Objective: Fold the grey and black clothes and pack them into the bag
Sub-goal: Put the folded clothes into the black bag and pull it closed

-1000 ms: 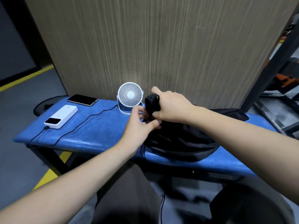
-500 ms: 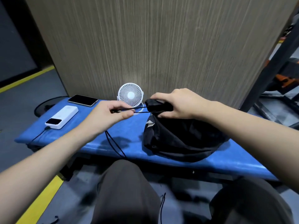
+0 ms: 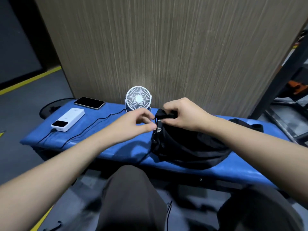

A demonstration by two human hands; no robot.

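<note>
Drawstring bag lies on surface, right of centre. Desk fan stands behind, against wall panel. Power bank sits far left, phone behind it. Cable runs from power bank toward fan.

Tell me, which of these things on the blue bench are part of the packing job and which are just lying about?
Part of the job:
- black bag, its gathered top pinched by the right hand
- drawstring, pinched by the left hand

Just lying about:
- small white fan
- phone
- white power bank
- black cable across the bench
</note>
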